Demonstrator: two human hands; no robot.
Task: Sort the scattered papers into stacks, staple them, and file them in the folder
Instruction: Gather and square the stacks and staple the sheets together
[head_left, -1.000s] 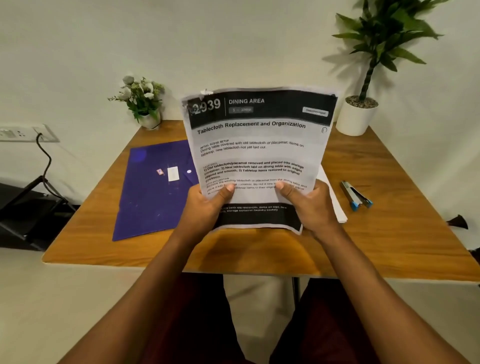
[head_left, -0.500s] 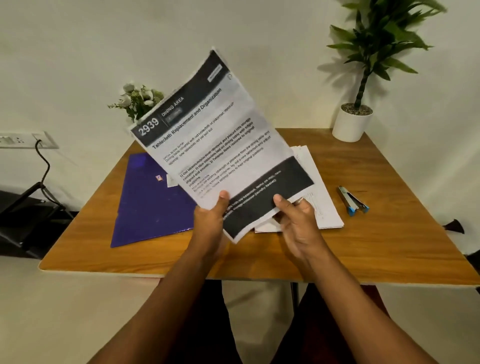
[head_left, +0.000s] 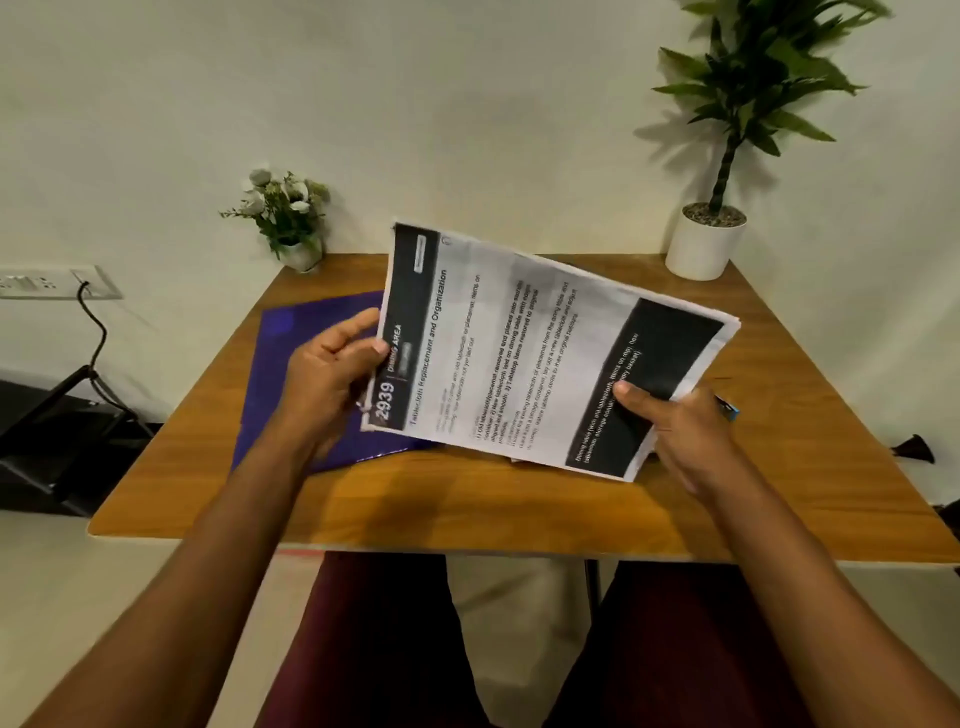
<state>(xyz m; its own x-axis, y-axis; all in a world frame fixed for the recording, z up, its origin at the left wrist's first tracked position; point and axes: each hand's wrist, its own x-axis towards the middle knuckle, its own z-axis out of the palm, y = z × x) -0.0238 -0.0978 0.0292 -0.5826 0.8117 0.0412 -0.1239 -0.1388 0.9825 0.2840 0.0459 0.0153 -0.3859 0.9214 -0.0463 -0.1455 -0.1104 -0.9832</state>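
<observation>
Swinging the paper stack down from its upright tilt of a moment ago, now holding it sideways just above the table, pinching the header edge with the left hand, clamping the footer end under the thumb of the right hand, overlapping the purple folder.

papers: printed stack, black header "2939", black footer, turned sideways with header end left, tilted, held above table. folder: purple, flat on table's left side, partly under papers. stapler: only blue tip visible, right of papers.
</observation>
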